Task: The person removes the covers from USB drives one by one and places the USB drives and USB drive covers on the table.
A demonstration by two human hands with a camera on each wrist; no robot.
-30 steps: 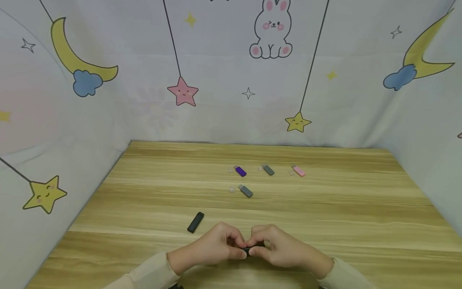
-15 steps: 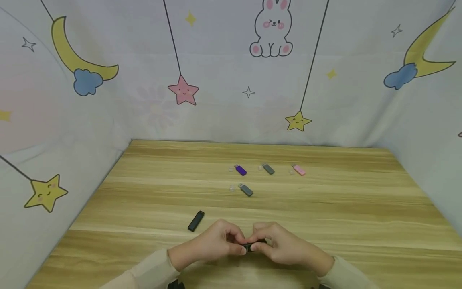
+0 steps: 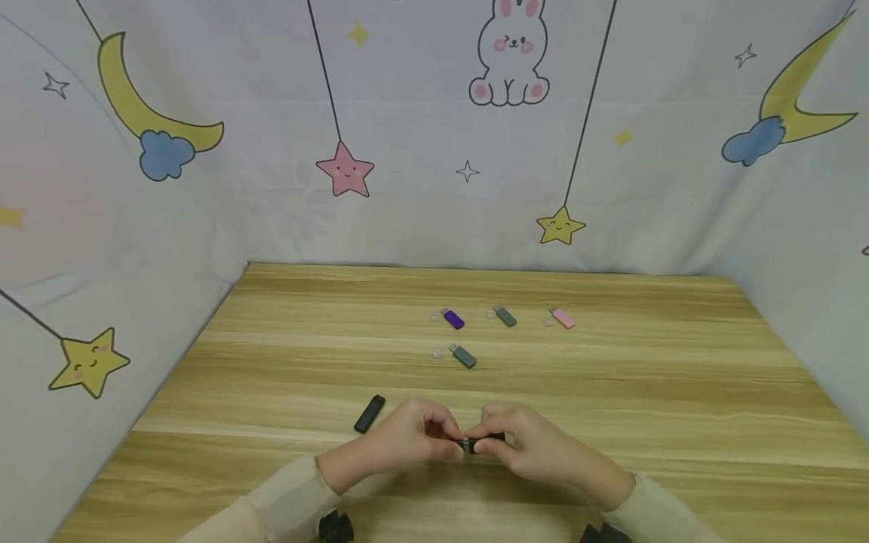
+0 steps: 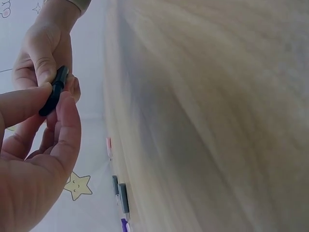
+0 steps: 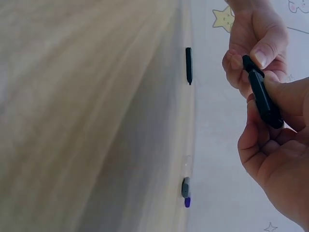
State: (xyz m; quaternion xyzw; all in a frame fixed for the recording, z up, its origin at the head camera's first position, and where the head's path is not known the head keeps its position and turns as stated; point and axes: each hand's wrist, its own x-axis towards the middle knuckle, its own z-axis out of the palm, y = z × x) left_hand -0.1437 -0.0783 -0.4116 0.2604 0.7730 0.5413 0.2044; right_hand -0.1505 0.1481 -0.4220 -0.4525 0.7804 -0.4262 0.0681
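Observation:
In the head view, both hands meet at the front middle over the wooden table, around a small black USB flash drive (image 5: 264,101). My left hand (image 3: 416,436) pinches its cap end (image 5: 248,63) between thumb and fingertips. The longer body is gripped by my right hand (image 3: 532,443), thumb on the near side. A pale glint shows between cap and body in the head view. Left of the hands, a second black USB flash drive (image 3: 370,414) lies on the table.
Farther back on the table (image 3: 679,362) lie a purple USB stick (image 3: 452,318), a grey one (image 3: 505,316), a pink one (image 3: 563,317) and another grey one (image 3: 463,356). Small clear caps (image 3: 437,353) lie beside them. A printed white cloth (image 3: 407,234) encloses the back and sides.
Both hands have risen slightly in the head view, moving away from the body with the black flash drive between them. A light glint now shows at the joint. The other drives have stayed put.

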